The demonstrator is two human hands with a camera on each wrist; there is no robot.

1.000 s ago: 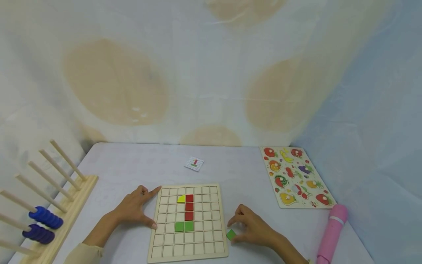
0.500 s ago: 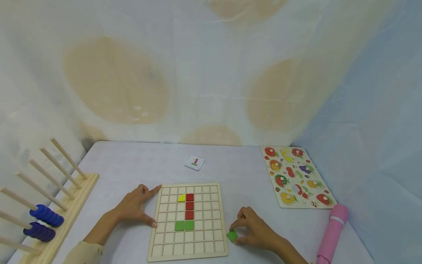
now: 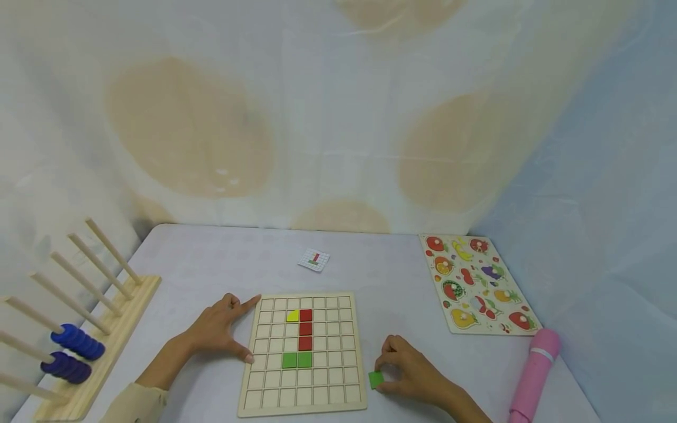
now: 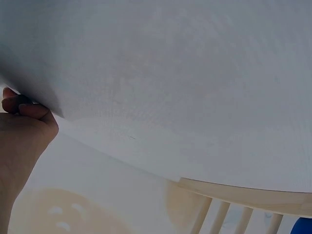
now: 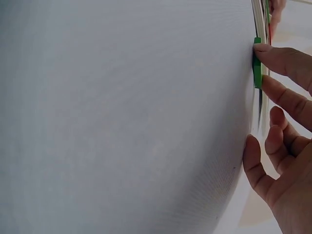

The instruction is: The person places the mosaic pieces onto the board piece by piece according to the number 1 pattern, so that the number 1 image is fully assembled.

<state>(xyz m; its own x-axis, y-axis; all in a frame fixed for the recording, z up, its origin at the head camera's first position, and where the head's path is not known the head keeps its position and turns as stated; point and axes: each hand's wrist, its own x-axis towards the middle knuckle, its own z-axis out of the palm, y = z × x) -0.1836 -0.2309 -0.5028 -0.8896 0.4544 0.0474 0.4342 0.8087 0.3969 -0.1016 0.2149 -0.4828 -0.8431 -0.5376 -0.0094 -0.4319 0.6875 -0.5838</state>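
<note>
A wooden grid board lies on the table in the head view. Seated in its cells are red square tiles, two green square tiles and a small yellow tile. My left hand rests at the board's left side, index finger and thumb spread, their tips touching its edge. Just right of the board, my right hand pinches a loose green square tile between thumb and index finger. The right wrist view shows this green tile edge-on at the fingertips, close to the tabletop.
A small pattern card lies beyond the board. On the left stands a wooden peg rack with blue rings. A fruit puzzle board and a pink cylindrical object lie on the right.
The index finger of my right hand has come down onto the loose green tile. That tile has turned and shifted slightly right, away from the board. My left hand stays at the board's edge.
</note>
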